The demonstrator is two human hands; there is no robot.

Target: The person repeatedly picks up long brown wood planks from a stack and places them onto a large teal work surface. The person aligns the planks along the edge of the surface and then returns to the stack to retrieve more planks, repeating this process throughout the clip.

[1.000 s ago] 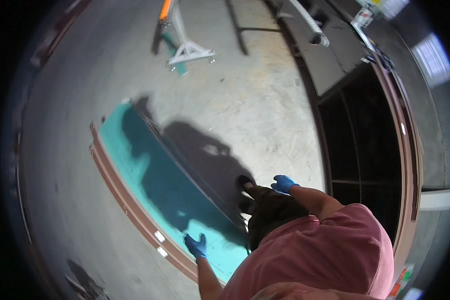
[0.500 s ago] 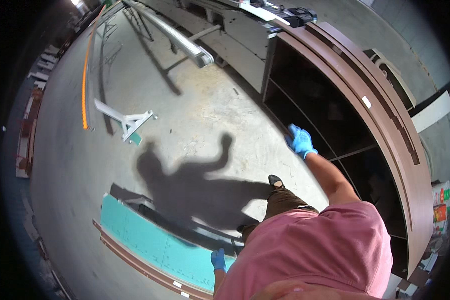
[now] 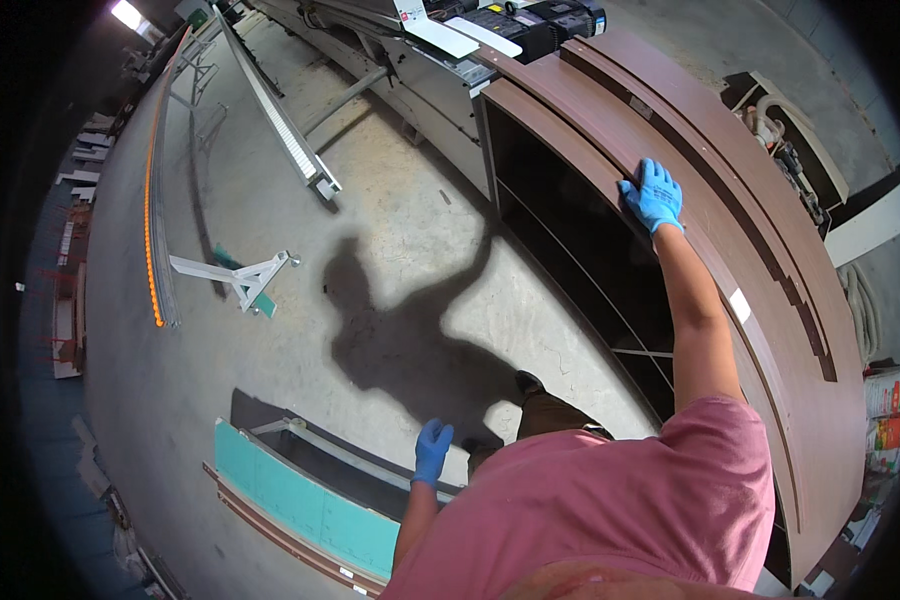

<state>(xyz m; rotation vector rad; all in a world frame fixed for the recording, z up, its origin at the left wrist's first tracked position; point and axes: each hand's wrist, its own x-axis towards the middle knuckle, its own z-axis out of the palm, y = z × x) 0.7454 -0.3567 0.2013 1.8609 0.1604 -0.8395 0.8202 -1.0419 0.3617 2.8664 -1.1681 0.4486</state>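
My right hand (image 3: pixel 655 195), in a blue glove, lies with fingers spread on the long brown panels (image 3: pixel 705 262) stacked on top of a dark open-fronted cabinet (image 3: pixel 560 235). Its thumb reaches toward the panel's near edge. A small white label (image 3: pixel 740 305) sits on the panels just beyond my forearm. My left hand (image 3: pixel 431 452), also gloved in blue, hangs low beside my body with loosely bent, parted fingers and nothing in them. Nearest to it is a teal board (image 3: pixel 295 500) with a brown strip (image 3: pixel 270 530) along its outer side.
A grey machine (image 3: pixel 425 110) with black motors (image 3: pixel 545 25) stands beyond the cabinet. Roller rails (image 3: pixel 280 120) and an orange-edged rail (image 3: pixel 152 240) run along the far left. A white metal support (image 3: pixel 255 278) rises from the concrete floor. Hoses and bags lie at the right.
My right hand has moved from in front of the dark cabinet opening onto the brown panels. My left hand has risen away from the teal board. The view has shifted.
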